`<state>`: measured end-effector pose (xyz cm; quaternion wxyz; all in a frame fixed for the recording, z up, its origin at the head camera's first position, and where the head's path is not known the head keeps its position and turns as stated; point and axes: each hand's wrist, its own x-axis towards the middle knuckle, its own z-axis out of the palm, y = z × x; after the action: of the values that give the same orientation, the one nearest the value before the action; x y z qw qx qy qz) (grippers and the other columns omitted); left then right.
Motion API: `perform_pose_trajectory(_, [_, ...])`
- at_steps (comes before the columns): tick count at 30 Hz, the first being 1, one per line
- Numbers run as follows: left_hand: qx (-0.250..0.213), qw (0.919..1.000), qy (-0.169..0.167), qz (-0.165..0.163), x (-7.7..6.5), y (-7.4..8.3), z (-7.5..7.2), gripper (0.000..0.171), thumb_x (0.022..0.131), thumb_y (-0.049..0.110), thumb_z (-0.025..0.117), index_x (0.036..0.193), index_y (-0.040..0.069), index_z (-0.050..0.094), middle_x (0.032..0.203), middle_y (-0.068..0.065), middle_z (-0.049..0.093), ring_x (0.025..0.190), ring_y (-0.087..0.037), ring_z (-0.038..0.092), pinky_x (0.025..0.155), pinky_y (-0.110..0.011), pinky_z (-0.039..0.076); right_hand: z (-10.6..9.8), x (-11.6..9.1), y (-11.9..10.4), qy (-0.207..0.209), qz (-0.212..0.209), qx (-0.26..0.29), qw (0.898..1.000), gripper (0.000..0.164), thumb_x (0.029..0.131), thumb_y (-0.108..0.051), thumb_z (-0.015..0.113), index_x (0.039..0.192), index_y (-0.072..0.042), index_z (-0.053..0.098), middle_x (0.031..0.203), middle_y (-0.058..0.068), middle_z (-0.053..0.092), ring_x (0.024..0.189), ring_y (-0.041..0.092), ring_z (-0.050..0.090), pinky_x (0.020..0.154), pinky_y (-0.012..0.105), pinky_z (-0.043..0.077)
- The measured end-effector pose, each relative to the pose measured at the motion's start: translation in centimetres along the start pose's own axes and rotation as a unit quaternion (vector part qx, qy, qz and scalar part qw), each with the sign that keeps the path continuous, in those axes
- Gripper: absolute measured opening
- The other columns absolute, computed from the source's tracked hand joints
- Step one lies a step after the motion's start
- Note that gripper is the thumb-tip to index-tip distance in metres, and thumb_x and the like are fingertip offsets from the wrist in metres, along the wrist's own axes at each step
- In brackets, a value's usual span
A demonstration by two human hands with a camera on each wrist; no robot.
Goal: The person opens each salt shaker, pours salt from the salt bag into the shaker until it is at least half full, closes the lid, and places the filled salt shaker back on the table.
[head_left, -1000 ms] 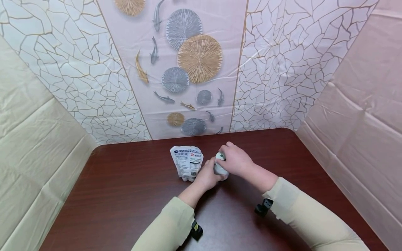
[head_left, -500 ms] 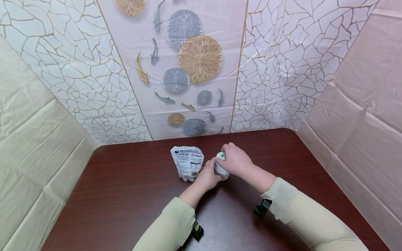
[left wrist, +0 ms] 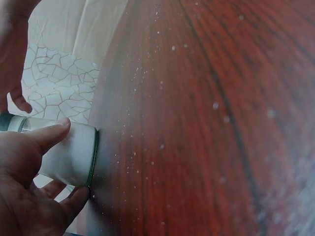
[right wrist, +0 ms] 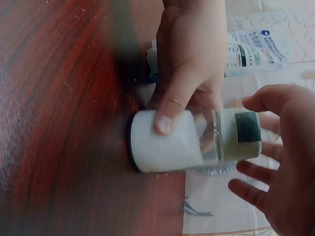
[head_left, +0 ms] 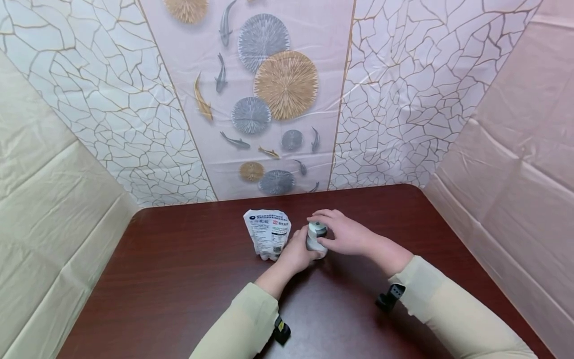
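A clear jar (head_left: 316,243) about two-thirds full of white powder stands upright on the table, its white cap (right wrist: 229,135) with a dark green patch in place. My left hand (head_left: 296,253) grips the jar's body from the left, thumb across the front, as the right wrist view shows. Around the cap, my right hand (head_left: 349,234) is held with its fingers spread and relaxed; in the right wrist view the thumb (right wrist: 268,98) is close to the cap, and whether it touches cannot be told. The left wrist view shows the jar's dark base rim (left wrist: 93,156) against the table.
A white printed pouch (head_left: 269,230) stands just left of the jar, close to my left hand. The dark red wooden table (head_left: 188,279) ends at a patterned cloth backdrop (head_left: 385,124), with plain cloth walls on both sides.
My right hand gripped the cap in the earlier frames; its fingers have since loosened and drawn back to the right, uncovering the cap. The left hand, jar and pouch have stayed put.
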<state>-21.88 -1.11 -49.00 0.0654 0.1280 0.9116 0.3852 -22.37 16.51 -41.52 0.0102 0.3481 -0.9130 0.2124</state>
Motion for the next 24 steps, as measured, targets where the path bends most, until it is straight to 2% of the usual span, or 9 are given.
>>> perform_pose_trajectory(5, [0.004, 1.0000, -0.003, -0.004, -0.1, 0.0, -0.1, 0.080, 0.086, 0.035, 0.078, 0.151, 0.012, 0.036, 0.135, -0.013, 0.051, 0.111, -0.024, 0.056, 0.093, -0.041, 0.046, -0.4, 0.1, 0.5, -0.008, -0.061, 0.004, 0.998, 0.044, 0.091, -0.008, 0.063, 0.134, -0.017, 0.063, 0.146, 0.010, 0.049, 0.132, 0.031, 0.043, 0.098, 0.046, 0.042])
perform_pose_trajectory(8, [0.003, 1.0000, -0.001, -0.004, -0.1, 0.0, 0.0, 0.079, 0.085, 0.034, 0.079, 0.149, 0.014, 0.038, 0.134, -0.013, 0.052, 0.111, -0.024, 0.056, 0.093, -0.040, 0.046, -0.7, 0.1, 0.7, -0.009, -0.082, 0.006, 0.997, 0.041, 0.091, -0.002, 0.060, 0.129, -0.017, 0.067, 0.145, 0.008, 0.051, 0.130, 0.030, 0.045, 0.100, 0.047, 0.042])
perform_pose_trajectory(15, [0.003, 1.0000, 0.007, 0.000, 0.0, -0.2, 0.2, 0.077, 0.083, 0.033, 0.081, 0.146, 0.016, 0.041, 0.129, -0.011, 0.054, 0.109, -0.023, 0.057, 0.092, -0.041, 0.046, -0.9, 0.2, 0.9, -0.021, -0.093, 0.002, 0.995, 0.045, 0.091, 0.005, 0.052, 0.128, -0.017, 0.068, 0.143, 0.006, 0.053, 0.128, 0.029, 0.045, 0.102, 0.048, 0.041])
perform_pose_trajectory(24, [0.006, 1.0000, 0.007, -0.001, 0.0, -0.2, 0.2, 0.079, 0.084, 0.033, 0.081, 0.148, 0.015, 0.039, 0.129, -0.012, 0.053, 0.108, -0.023, 0.057, 0.091, -0.041, 0.047, -1.4, 0.4, 0.6, -0.040, -0.089, -0.001, 0.995, 0.041, 0.096, 0.002, 0.055, 0.131, -0.016, 0.066, 0.138, 0.007, 0.053, 0.125, 0.028, 0.045, 0.101, 0.047, 0.041])
